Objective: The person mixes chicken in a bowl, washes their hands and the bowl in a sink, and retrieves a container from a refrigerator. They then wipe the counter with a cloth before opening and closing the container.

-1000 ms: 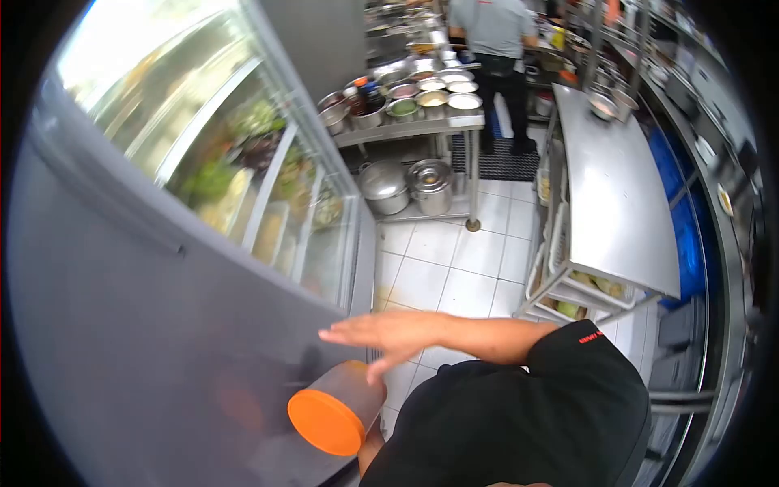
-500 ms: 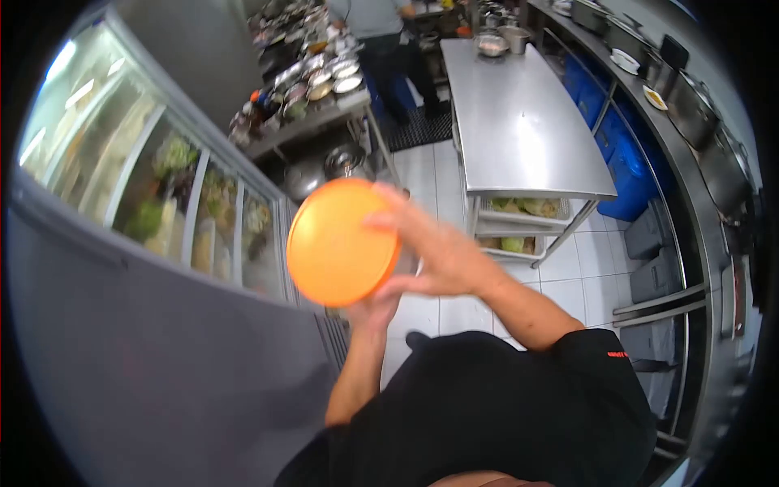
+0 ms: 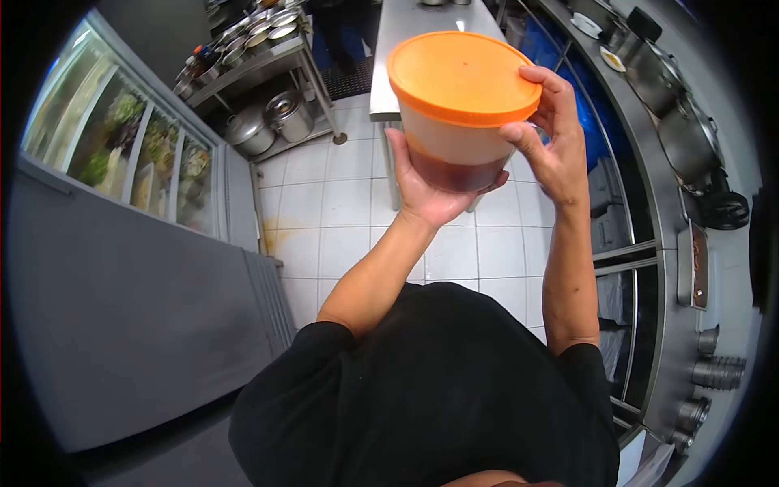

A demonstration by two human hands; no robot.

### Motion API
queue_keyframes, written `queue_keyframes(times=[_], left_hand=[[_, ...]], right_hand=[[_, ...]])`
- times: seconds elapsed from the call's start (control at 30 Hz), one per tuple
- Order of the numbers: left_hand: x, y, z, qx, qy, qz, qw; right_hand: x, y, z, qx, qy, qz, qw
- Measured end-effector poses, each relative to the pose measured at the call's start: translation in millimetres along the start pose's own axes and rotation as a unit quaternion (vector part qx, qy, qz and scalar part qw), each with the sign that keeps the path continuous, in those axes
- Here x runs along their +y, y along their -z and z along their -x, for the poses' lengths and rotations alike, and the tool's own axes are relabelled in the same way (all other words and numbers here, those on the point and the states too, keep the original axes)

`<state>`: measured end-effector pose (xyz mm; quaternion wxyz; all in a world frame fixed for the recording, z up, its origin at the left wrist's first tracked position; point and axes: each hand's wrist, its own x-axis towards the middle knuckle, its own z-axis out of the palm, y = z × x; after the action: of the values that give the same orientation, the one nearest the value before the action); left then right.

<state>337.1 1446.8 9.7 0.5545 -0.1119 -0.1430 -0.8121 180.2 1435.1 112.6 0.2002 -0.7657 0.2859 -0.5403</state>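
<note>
A round translucent plastic container (image 3: 450,146) is held up in front of me, roughly upright, with reddish-brown contents in its lower part. An orange lid (image 3: 462,77) covers its top. My left hand (image 3: 434,199) cups the container from below, its thumb up along the near left side. At the lid's right edge, my right hand (image 3: 561,154) grips with fingers over the rim and thumb against the side below.
A grey fridge with glass panels (image 3: 122,154) stands left, vegetables inside. Behind the container is a steel table (image 3: 385,85). Large pots (image 3: 288,118) sit on a low shelf at the back left. Along the right runs a counter with pots (image 3: 690,146) and a metal tray (image 3: 692,264).
The view has turned away from the fridge. The container has moved right and up in view, tilting so its side shows below the lid. Both hands still hold it.
</note>
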Motion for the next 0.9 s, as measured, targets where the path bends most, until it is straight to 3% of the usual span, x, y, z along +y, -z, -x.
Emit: queue_keyframes(times=[0.03, 0.07, 0.27, 0.37, 0.47, 0.6, 0.77, 0.9], left_hand=[[-8, -3, -5, -0.026, 0.014, -0.009, 1.0], [-13, -6, -11, 0.01, 0.009, -0.007, 1.0], [-19, -2, -63, 0.016, -0.043, -0.08, 0.996], [-13, 14, -94, 0.006, -0.069, -0.068, 0.995], [1, 29, -134, 0.018, -0.075, -0.09, 0.993], [8, 49, -201, 0.034, -0.054, -0.078, 0.995], [-10, 62, -264, -0.009, 0.039, 0.017, 0.999], [-18, 73, -287, -0.036, 0.1, 0.066, 0.992]], right_hand=[[6, 12, 1, 0.002, -0.012, -0.016, 1.0], [9, 20, 3, 0.006, -0.014, -0.022, 1.0], [48, 39, -20, 0.001, -0.019, -0.083, 0.996], [81, 48, -43, -0.013, -0.046, -0.03, 0.998], [108, 61, -67, -0.005, 0.001, 0.088, 0.996], [133, 78, -100, 0.018, 0.029, 0.19, 0.981], [149, 106, -126, 0.052, 0.067, 0.322, 0.943], [157, 111, -136, 0.048, 0.05, 0.324, 0.944]])
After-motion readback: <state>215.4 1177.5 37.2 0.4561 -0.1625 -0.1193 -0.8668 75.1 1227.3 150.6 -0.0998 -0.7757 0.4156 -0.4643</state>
